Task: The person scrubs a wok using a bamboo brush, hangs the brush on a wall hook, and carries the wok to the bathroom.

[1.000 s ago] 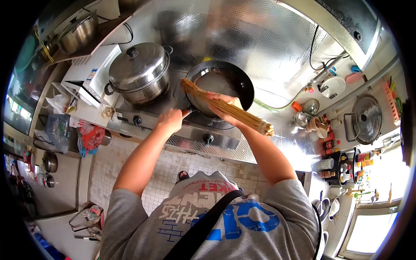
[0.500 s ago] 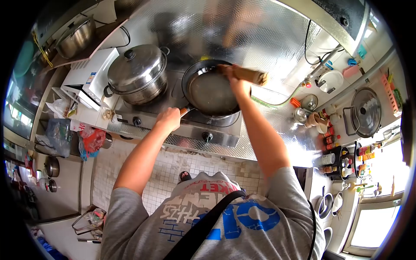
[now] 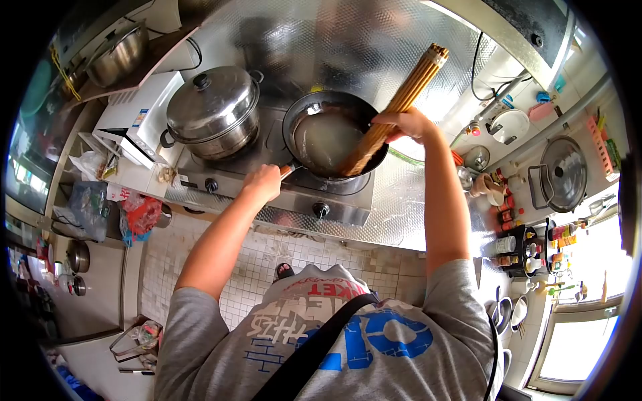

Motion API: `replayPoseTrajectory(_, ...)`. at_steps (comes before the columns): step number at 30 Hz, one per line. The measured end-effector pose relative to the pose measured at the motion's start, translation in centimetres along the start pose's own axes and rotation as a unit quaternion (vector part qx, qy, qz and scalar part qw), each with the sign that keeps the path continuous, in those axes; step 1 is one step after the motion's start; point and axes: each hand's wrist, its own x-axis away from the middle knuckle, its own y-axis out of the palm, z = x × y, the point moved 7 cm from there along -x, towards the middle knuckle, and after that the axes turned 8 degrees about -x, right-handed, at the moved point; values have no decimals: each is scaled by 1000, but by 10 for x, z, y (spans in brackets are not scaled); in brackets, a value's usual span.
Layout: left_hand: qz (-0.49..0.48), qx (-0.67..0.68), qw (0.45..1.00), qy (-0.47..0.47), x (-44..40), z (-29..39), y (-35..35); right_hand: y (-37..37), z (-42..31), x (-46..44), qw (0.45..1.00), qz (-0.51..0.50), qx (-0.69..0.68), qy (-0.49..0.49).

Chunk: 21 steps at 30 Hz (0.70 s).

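Steel counter [image 3: 399, 208] flanks wok [image 3: 326, 138]; hands [image 3: 263, 182] grip handle [image 3: 288, 170], brush [image 3: 413, 85].

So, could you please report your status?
Left hand gripping wooden pan handle; right hand holding tan stick-bundle brush, bristles inside round black pan.

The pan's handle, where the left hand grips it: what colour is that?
The handle of the pan is orange-brown, seen best in the head view.
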Motion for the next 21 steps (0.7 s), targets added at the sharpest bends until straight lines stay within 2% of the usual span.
replayPoseTrajectory(3, 15, 1, 1000, -8, 0, -1, 2, -51, 7, -6, 993, 107, 24, 44)
replayPoseTrajectory(5, 13, 4, 1000, -1, 1, 0, 1, -73, 7, -10, 986, 163, 34, 25)
replayPoseTrajectory(7, -2, 1, 1000, 10, -1, -1, 2, -83, 7, -25, 979, 189, 71, -40)
replayPoseTrajectory(8, -9, 0, 1000, 15, -2, 0, 2, -83, 5, -31, 970, 199, 80, -111)
replayPoseTrajectory(11, 7, 0, 1000, 2, -1, 0, 0, -77, 9, -55, 947, 228, 115, -193)
replayPoseTrajectory(13, 12, 1, 1000, 7, -3, -1, 2, -65, 17, -72, 928, 202, 122, -288)
replayPoseTrajectory(15, 13, 0, 1000, 9, -3, -1, 2, -43, 11, -74, 871, 161, 216, -412)
replayPoseTrajectory(16, 12, 0, 1000, 9, -2, 0, 1, -43, 11, -73, 863, 163, 221, -425)
replayPoseTrajectory(19, 10, 5, 1000, 12, -3, -2, 4, -70, 12, -71, 941, 199, 171, -212)
replayPoseTrajectory(20, 10, 9, 1000, 14, -4, -2, 5, -77, 7, -68, 959, 211, 170, -88)
replayPoseTrajectory(21, 6, 10, 1000, 12, -3, -2, 5, -85, 4, -69, 965, 205, 157, -43)
